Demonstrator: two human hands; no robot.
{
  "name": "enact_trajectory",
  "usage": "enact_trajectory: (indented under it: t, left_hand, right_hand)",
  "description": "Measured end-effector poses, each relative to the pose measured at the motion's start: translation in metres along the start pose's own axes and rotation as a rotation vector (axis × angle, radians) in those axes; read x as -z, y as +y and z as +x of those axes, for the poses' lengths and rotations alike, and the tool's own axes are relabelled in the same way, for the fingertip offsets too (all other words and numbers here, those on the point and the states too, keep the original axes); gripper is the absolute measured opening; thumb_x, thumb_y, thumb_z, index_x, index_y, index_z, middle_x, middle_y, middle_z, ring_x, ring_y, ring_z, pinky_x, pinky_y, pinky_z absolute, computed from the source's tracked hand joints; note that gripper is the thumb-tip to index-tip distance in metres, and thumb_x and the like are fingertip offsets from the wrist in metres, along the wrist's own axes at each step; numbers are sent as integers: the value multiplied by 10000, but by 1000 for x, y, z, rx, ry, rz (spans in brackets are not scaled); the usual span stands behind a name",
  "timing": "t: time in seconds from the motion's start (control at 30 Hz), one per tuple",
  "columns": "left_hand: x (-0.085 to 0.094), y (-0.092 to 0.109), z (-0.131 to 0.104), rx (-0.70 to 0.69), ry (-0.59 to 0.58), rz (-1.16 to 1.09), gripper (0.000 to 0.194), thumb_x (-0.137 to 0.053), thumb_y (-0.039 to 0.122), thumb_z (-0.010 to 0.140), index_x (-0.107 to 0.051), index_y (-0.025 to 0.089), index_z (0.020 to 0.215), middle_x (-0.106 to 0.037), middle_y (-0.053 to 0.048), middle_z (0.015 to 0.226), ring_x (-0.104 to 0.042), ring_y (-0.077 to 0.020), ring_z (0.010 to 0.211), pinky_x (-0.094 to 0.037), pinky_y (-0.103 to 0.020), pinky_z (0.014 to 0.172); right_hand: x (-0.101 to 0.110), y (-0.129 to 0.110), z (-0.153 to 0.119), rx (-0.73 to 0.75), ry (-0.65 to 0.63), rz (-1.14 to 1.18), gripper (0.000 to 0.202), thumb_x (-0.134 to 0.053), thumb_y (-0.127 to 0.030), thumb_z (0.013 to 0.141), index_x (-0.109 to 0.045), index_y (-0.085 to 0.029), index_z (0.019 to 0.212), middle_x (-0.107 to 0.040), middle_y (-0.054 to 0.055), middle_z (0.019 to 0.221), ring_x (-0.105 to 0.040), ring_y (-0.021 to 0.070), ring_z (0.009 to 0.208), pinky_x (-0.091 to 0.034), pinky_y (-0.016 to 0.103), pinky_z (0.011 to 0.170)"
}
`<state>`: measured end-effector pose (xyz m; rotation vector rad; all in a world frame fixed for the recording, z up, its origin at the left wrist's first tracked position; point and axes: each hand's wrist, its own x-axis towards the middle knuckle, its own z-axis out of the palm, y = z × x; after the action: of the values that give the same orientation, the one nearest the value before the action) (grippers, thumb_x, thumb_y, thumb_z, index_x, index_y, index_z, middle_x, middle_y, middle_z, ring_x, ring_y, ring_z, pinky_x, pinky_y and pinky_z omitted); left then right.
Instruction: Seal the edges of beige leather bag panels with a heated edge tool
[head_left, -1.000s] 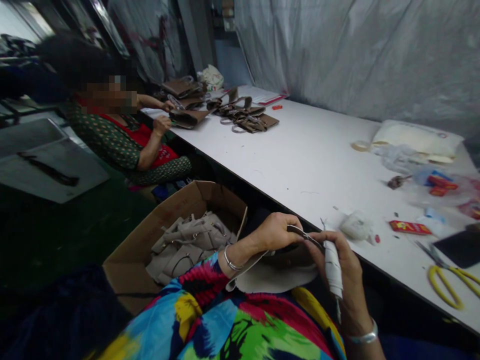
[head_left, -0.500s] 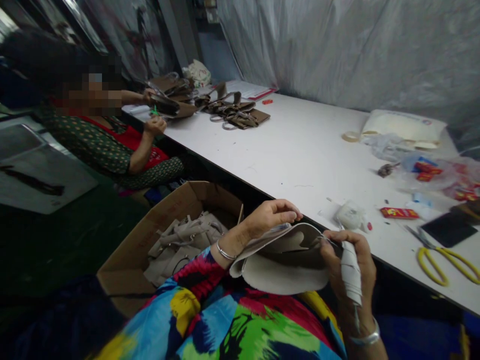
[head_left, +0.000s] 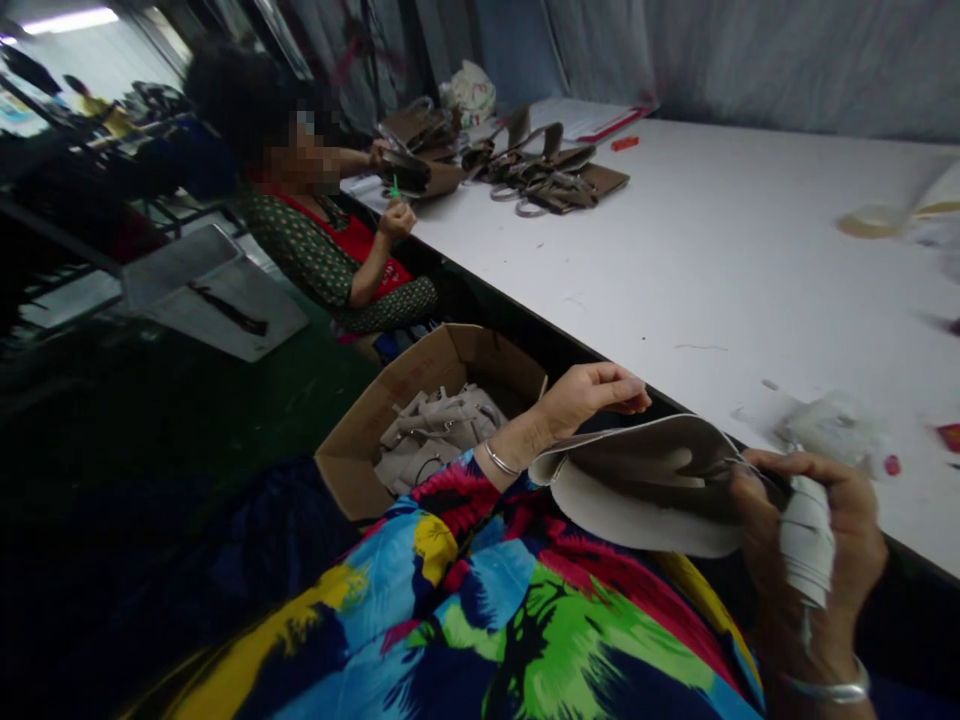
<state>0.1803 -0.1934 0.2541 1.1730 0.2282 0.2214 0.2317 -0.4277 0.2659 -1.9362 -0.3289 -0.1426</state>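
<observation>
An open grey-beige bag piece (head_left: 645,515) lies over my lap, its curved mouth facing up. My right hand (head_left: 832,530) pinches its right edge between thumb and forefinger. A tool with a white-wrapped handle (head_left: 807,545) rests in that same hand, with thin metal showing at the lower end. My left hand (head_left: 592,400) hovers just above the bag's upper left edge, thumb and fingertips pressed together; anything between them is too small to make out.
A cardboard box (head_left: 390,410) of grey bags (head_left: 442,435) stands left of my lap. Along the white table (head_left: 675,270) are brown bags (head_left: 555,180), a tape roll (head_left: 870,221) and a clear plastic bundle (head_left: 840,430). A seated person (head_left: 300,230) handles a brown bag at the far left.
The view has swung left, shifting everything rightward in the picture; the yellow scissors and phone have left it. My left hand stands slightly farther from the bag's edge. My right hand keeps its hold.
</observation>
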Motion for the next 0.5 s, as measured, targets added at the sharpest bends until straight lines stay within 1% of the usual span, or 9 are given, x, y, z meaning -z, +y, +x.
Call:
enact_trajectory:
  t: [0.13,0.17,0.2,0.23,0.27,0.33,0.37,0.43,0.5]
  left_hand:
    - [11,19,-31,-301,306,350,354,-801,474,845,-721,131,811,-712,-32,785,-615,-107,738,-487,-248,736]
    - [14,26,-44,-377,356,455,307,-781,430,874,-721,136,811,-709,-29,785,-612,-105,729,-483,-241,715]
    - [17,32,-57,-442,349,544,270,-760,386,899,-720,137,805,-715,-37,803,-626,-109,740,-492,-239,714]
    - [18,37,-70,-470,254,620,243,-735,348,923,-724,136,805,-731,-52,827,-657,-120,769,-516,-242,736]
    - [19,41,-83,-461,88,687,213,-707,320,945,-739,136,843,-756,-73,879,-698,-138,823,-547,-251,781]
    - [18,43,-103,-357,-292,824,189,-662,290,976,-759,141,1039,-786,-121,1107,-748,-186,1028,-584,-281,921]
    - [16,40,-110,-288,-440,902,239,-647,286,986,-739,154,1163,-762,-132,1240,-737,-206,1131,-584,-297,978]
    - [12,28,-116,-181,-575,1056,355,-631,286,996,-664,193,1337,-666,-127,1446,-688,-226,1267,-574,-319,1044]
    - [8,12,-112,-164,-561,1137,392,-630,282,993,-632,194,1375,-616,-129,1507,-664,-234,1303,-564,-333,1073]
  right_hand:
    - [-6,6,2,48,-7,-31,372,-746,-498,825,-662,-228,1067,-735,68,1044,-659,245,895,-490,374,870]
    - [-8,9,3,53,-11,-34,385,-740,-511,828,-661,-221,1069,-734,70,1025,-657,241,864,-491,369,846]
    - [-11,12,4,56,-10,-36,402,-738,-528,825,-660,-213,1062,-733,69,994,-654,236,825,-492,363,811]
    - [-13,16,6,63,-8,-40,420,-736,-547,820,-659,-206,1053,-731,67,968,-649,230,790,-491,356,778]
    - [-16,20,8,74,-4,-44,436,-731,-567,818,-657,-201,1043,-729,65,950,-646,226,768,-490,349,754]
    - [-20,27,12,105,-1,-53,451,-717,-596,827,-655,-197,1028,-723,62,949,-649,218,770,-490,336,744]
    - [-21,31,14,122,-2,-58,451,-710,-604,836,-655,-197,1022,-720,60,952,-652,214,780,-491,329,749]
    - [-22,35,18,138,-7,-65,446,-710,-610,848,-657,-199,1012,-719,58,946,-658,208,793,-492,315,753]
    - [-21,38,20,140,-14,-61,439,-718,-609,854,-655,-199,999,-725,54,919,-663,201,778,-493,302,741]
